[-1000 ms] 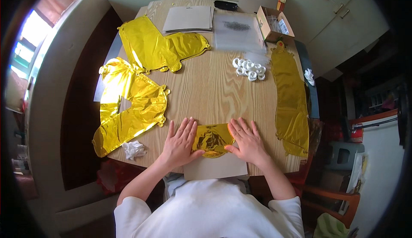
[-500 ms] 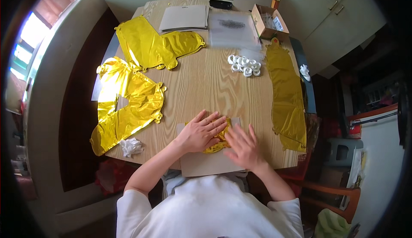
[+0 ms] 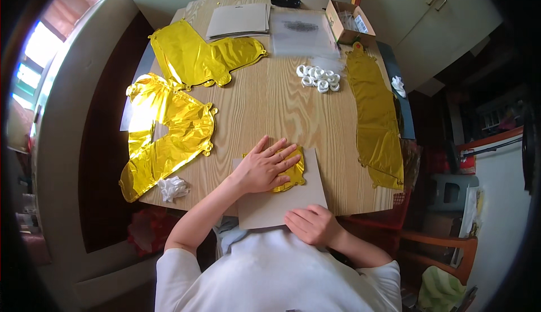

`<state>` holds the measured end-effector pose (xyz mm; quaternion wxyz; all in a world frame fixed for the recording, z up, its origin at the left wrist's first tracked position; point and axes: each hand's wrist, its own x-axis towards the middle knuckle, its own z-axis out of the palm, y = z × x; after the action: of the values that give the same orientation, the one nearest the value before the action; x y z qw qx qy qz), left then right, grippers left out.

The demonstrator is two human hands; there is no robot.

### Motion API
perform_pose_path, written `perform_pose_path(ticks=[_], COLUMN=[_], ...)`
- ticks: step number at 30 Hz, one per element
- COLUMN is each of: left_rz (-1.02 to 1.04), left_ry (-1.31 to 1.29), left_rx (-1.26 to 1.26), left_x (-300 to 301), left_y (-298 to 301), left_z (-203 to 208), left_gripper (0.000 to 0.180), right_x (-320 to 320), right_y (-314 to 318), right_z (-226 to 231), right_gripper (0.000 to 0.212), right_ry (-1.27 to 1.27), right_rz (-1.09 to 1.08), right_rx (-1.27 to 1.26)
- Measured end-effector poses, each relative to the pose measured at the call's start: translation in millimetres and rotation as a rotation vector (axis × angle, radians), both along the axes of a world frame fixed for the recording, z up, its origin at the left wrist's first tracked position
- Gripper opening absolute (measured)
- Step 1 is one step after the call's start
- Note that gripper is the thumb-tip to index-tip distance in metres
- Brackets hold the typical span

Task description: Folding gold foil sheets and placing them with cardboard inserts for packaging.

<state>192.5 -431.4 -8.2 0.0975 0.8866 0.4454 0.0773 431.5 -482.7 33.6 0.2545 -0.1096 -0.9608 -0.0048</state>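
My left hand (image 3: pixel 264 166) lies flat with its fingers spread, pressing on a folded gold foil balloon (image 3: pixel 295 171). The balloon rests on the far part of a grey cardboard sheet (image 3: pixel 262 209) at the table's near edge, and my palm and fingers hide much of it. At the sheet's near right corner, my right hand (image 3: pixel 313 224) is closed, fingers curled over the cardboard's edge; its thumb is hidden.
Flat gold foil balloons lie at the left (image 3: pixel 169 121), far left (image 3: pixel 194 53) and right (image 3: pixel 375 115). White ribbon rolls (image 3: pixel 321 78), clear plastic bags (image 3: pixel 304 39), a cardboard stack (image 3: pixel 238 20) and an open box (image 3: pixel 348 25) sit farther back. Crumpled white material (image 3: pixel 173 188) lies near left.
My right hand has moved from beside the folded balloon down to the cardboard's near edge, and its fingers have curled. My left hand stays on the balloon.
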Motion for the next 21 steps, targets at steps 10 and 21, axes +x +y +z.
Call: perform_pose_path(ticks=[10,21], left_rz=[0.057,0.195], left_ry=[-0.002,0.012], left_rx=[0.005,0.02], left_x=[7.4,29.7], left_y=[-3.8,-39.1], left_z=[-3.1,-7.2], left_gripper=[0.06,0.098], right_x=[36.0,131.2], right_y=[-10.2,44.7], right_z=[103.8,60.9], right_gripper=[0.012,0.014], right_ry=[0.022,0.742], right_rz=[-0.06,-0.95], right_rx=[0.078,-0.388])
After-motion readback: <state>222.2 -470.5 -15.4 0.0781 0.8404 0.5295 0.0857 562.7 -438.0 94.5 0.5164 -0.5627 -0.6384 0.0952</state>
